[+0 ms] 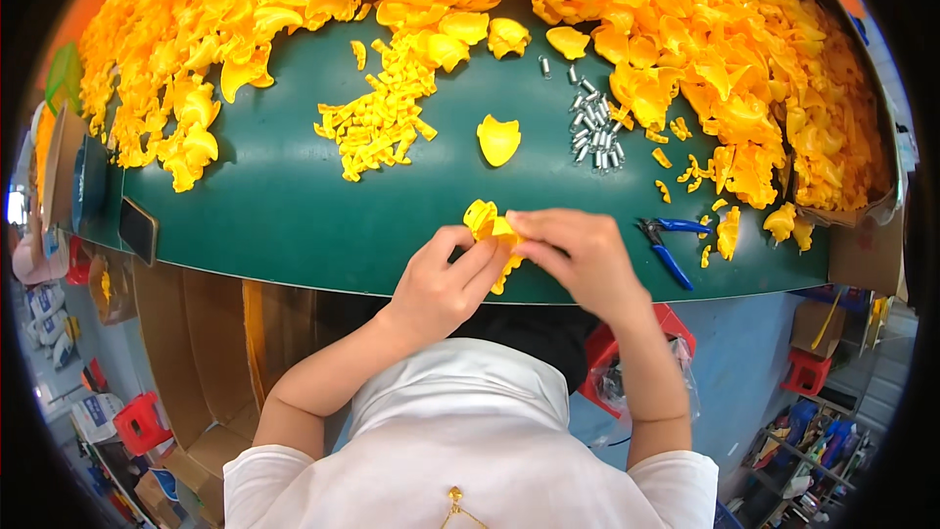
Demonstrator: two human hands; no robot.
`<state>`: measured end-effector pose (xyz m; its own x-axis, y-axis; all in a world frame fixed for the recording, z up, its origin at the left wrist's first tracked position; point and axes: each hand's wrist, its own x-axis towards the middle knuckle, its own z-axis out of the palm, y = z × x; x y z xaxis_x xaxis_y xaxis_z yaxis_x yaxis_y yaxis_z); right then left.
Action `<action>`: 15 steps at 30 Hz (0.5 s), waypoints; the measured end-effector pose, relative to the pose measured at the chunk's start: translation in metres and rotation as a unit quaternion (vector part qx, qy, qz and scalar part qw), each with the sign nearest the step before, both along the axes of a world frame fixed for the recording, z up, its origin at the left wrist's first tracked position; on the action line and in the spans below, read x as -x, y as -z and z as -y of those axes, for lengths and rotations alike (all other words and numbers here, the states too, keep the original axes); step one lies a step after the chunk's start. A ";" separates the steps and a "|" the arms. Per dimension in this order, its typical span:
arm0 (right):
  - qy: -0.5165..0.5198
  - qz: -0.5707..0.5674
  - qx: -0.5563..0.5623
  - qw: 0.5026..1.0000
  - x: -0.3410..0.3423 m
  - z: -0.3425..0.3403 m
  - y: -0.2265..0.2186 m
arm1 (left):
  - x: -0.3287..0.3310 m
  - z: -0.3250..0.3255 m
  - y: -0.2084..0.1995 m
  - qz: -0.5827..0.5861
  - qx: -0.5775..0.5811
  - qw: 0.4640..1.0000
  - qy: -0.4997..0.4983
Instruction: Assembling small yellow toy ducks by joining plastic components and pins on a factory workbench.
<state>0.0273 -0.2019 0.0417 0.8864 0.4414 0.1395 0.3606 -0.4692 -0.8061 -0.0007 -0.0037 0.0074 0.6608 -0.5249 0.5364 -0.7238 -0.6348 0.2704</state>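
Note:
Both my hands meet near the table's front edge on a yellow molded plastic part [481,216]. My left hand [446,279] grips it from the left with bent fingers. From the other side, the fingers and thumb of my right hand [573,250] pinch its right edge; whether a smaller piece sits between them is hidden. A single yellow shell-shaped piece [498,141] lies just beyond my hands. To its left is a pile of small yellow plastic pieces [377,122]. Small silver metal cylinders [595,125] lie scattered to its right.
Blue-handled nippers [672,245] lie right of my hands, by yellow scraps [727,233]. Heaps of yellow shells [676,29] line the table's far side. A cardboard box [886,162] of yellow parts stands at the right. A phone [138,230] rests at the left edge of the green table [284,206].

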 end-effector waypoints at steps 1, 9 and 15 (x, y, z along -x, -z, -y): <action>0.024 0.061 -0.010 0.998 0.007 0.000 0.007 | -0.001 0.001 -0.001 0.006 0.003 1.000 0.005; -0.040 0.062 -0.102 0.992 0.008 0.020 -0.005 | 0.017 -0.016 -0.020 -0.441 0.425 0.789 0.044; -0.150 0.060 -0.083 0.983 0.000 0.030 -0.030 | -0.002 -0.009 -0.012 -0.786 0.399 0.406 0.239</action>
